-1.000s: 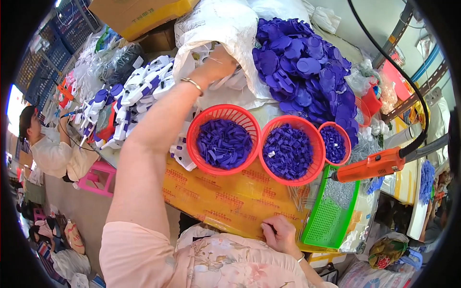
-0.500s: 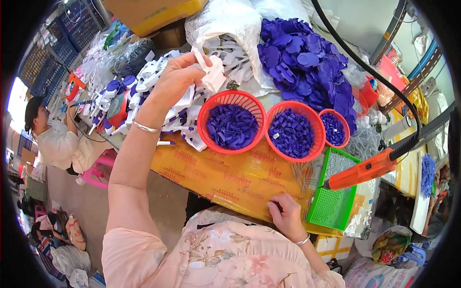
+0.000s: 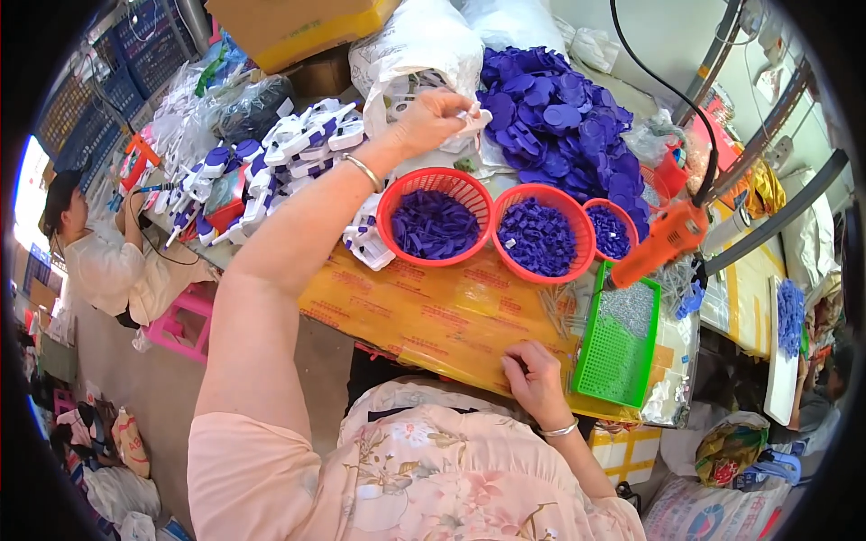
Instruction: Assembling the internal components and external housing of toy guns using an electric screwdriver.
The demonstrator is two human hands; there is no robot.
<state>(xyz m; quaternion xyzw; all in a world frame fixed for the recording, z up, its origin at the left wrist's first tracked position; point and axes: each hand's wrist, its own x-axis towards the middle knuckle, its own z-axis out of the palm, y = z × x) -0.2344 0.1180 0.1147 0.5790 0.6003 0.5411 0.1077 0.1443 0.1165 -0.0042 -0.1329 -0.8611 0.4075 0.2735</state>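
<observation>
My left hand (image 3: pixel 431 124) reaches to the far side of the table, thumb and fingers pinched on what looks like the edge of a white plastic bag (image 3: pixel 424 45). White plastic parts show inside the bag's mouth, partly hidden by the hand. My right hand (image 3: pixel 536 383) rests at the table's near edge, fingers curled, with nothing visible in it. Between the hands stand three red baskets of purple plastic pieces: a large one (image 3: pixel 398 245), a middle one (image 3: pixel 516 268) and a small one (image 3: pixel 631 230). A green tray (image 3: pixel 618 383) with small metal screws lies right of my right hand.
An orange electric screwdriver (image 3: pixel 663 242) hangs above the tray on a black cord. Purple discs (image 3: pixel 555 117) are heaped behind the baskets; white-and-purple assemblies (image 3: pixel 311 135) pile up at left. A cardboard box (image 3: pixel 298 32) stands behind. Another person (image 3: pixel 104 261) sits at far left.
My left hand has moved right and slightly away, still pinching the white material. The orange screwdriver has shifted up and left. My right hand has stayed at the table edge.
</observation>
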